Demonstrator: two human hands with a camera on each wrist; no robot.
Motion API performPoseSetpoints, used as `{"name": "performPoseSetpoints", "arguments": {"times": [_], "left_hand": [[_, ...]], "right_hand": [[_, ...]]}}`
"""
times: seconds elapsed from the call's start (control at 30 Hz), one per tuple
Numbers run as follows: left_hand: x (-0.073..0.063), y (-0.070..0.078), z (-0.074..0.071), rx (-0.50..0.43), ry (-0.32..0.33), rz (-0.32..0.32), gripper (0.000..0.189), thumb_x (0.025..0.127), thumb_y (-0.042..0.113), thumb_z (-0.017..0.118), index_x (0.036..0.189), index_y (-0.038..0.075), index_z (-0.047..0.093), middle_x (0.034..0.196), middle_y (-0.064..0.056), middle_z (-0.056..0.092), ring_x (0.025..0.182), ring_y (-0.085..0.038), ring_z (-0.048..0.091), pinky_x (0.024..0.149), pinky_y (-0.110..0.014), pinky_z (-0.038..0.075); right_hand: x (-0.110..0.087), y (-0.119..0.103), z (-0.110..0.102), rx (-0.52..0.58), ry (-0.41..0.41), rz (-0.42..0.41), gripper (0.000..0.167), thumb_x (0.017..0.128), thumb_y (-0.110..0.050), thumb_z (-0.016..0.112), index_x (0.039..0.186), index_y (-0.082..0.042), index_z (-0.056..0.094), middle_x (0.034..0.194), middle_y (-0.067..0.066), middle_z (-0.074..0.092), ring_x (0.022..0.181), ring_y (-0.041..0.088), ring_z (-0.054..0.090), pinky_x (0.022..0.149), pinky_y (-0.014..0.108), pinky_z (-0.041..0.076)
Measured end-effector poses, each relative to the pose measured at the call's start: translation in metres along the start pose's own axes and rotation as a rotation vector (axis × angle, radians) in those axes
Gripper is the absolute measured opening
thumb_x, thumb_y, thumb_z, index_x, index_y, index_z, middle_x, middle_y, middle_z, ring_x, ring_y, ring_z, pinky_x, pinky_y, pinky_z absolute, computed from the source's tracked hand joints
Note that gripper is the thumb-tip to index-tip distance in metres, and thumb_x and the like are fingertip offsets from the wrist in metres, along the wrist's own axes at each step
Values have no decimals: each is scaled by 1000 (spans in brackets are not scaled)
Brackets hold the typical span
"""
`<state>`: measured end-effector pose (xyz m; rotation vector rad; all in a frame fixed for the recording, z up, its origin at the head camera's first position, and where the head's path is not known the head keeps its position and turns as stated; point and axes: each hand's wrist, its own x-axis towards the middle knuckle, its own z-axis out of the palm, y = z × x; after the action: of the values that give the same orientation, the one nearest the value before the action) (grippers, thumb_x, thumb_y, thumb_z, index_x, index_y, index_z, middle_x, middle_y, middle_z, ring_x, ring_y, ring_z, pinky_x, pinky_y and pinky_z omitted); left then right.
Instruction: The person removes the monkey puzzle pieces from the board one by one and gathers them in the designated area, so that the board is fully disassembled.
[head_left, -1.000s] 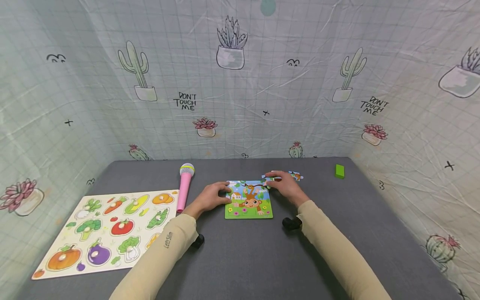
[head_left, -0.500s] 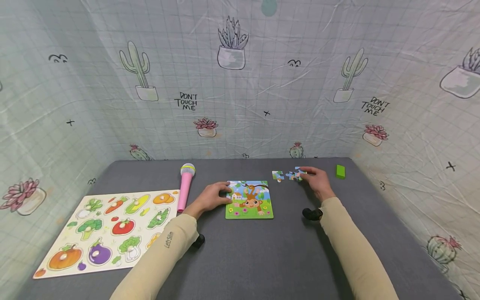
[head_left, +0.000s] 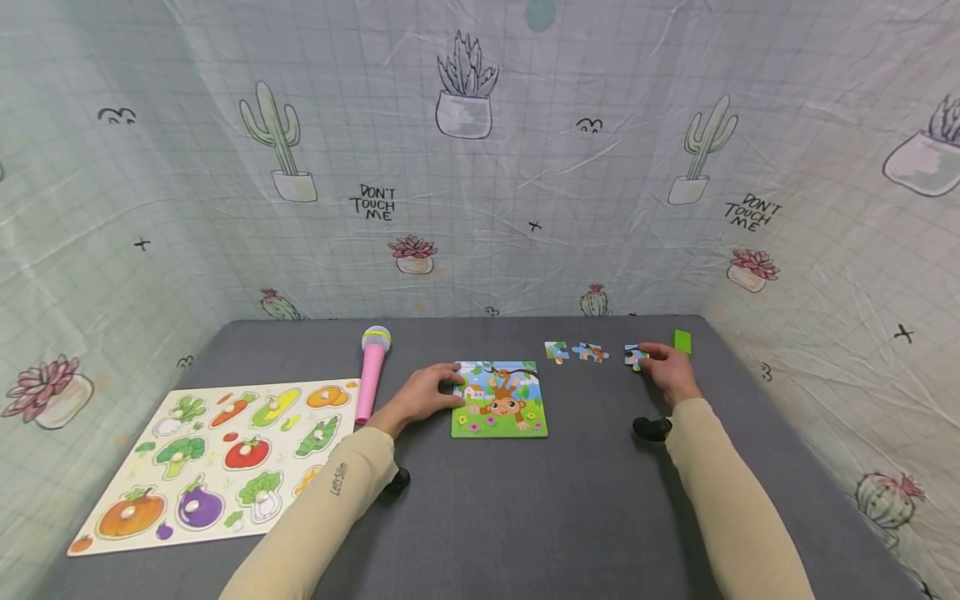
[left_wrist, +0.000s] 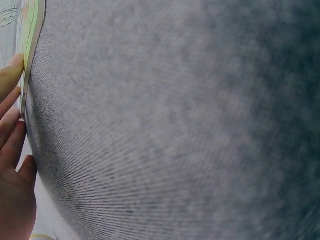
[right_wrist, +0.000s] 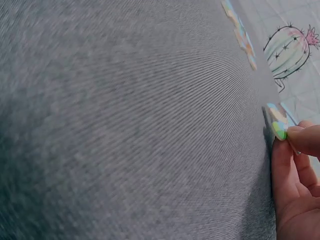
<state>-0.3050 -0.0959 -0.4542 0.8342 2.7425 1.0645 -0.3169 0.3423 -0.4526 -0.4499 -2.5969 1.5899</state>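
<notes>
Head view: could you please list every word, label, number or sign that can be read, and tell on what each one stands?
"DON'T TOUCH ME": printed twice, left and right, on the cloth backdrop.
"Let'Slim", small, exact spelling uncertain: on the left sleeve.
Cross signs, like "x" or "+": also on the backdrop.
I can read no words on the monkey puzzle, loose pieces, microphone or vegetable board.
</notes>
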Motion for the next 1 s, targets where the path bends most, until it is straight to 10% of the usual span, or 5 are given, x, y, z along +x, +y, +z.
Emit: {"name": "performPoseSetpoints", "arguments": {"times": [1.0], "left_hand": [[3,-2,4,16,0,-42,36,86,20,76,116,3,69,142,-15,52,135,-34,43,111,-47,34]], "right_hand": [[8,-4,15,-334,-36,-90,38,96,-13,61,130,5,59,130,30,54,117,43,52,94,52,46]]}}
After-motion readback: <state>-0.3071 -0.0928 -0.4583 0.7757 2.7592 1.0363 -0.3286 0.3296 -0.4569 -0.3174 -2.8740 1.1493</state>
